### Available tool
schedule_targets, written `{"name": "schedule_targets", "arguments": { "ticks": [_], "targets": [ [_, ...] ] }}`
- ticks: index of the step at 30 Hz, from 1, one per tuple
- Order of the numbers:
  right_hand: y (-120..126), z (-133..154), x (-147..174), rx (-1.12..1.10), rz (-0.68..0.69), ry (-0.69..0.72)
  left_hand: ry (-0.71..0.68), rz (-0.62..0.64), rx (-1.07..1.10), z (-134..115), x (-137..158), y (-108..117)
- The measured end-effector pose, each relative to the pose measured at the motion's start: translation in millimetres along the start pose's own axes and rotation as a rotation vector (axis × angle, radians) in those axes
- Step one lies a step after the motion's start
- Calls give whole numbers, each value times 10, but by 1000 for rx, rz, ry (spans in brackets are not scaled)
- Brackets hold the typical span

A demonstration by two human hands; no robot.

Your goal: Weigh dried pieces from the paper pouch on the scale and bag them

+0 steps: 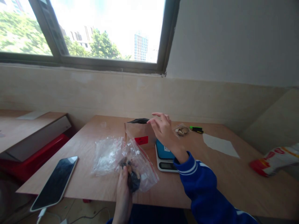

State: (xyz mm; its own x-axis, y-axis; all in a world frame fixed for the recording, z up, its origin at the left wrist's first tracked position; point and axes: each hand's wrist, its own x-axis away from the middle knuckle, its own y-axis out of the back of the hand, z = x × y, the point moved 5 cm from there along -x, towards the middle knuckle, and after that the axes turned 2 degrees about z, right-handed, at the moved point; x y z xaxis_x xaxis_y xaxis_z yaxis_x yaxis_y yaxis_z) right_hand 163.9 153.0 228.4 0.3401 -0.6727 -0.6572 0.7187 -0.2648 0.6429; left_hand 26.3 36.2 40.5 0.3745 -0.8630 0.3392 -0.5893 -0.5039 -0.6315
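Observation:
My left hand (124, 188) grips a clear zip-lock bag (147, 177) near the front edge of the table. Dark and brownish pieces (133, 179) show through its plastic; I cannot tell exactly what they are. Behind it stands a brown paper pouch (130, 132) with a red label (141, 140) and its dark mouth open at the top. Over the pouch's right side is my right hand (164, 130), fingers apart and bent, with nothing visible in them. A blue-topped kitchen scale (162, 152) sits under my right forearm, which partly covers it.
Flat clear plastic bags (106, 155) lie left of the pouch. A phone (57, 182) with a cable overhangs the left front edge. Farther back are a small bag of brown pieces (182, 130), a green-black cutter (196, 129) and white paper (219, 145). A red-white packet (272, 160) lies at right.

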Motion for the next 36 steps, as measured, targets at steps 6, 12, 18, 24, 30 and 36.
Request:
{"name": "schedule_targets", "arguments": {
  "ticks": [6,12,18,24,30,36],
  "targets": [
    [-123,215,519,-623,558,-140,16,45,-12,5,49,-45],
    [-347,92,838,-690,614,-336,-60,46,-68,46,47,-110],
    [-360,155,918,-595,654,-262,-128,58,-114,131,-99,-175],
    [-307,183,938,-489,650,-159,-165,26,-165,140,-120,-246],
    [-241,126,947,-471,649,-203,-183,15,-208,171,-49,-205],
    [-368,40,1054,-681,669,-351,-228,-14,-303,76,-18,-141]
  ]
}}
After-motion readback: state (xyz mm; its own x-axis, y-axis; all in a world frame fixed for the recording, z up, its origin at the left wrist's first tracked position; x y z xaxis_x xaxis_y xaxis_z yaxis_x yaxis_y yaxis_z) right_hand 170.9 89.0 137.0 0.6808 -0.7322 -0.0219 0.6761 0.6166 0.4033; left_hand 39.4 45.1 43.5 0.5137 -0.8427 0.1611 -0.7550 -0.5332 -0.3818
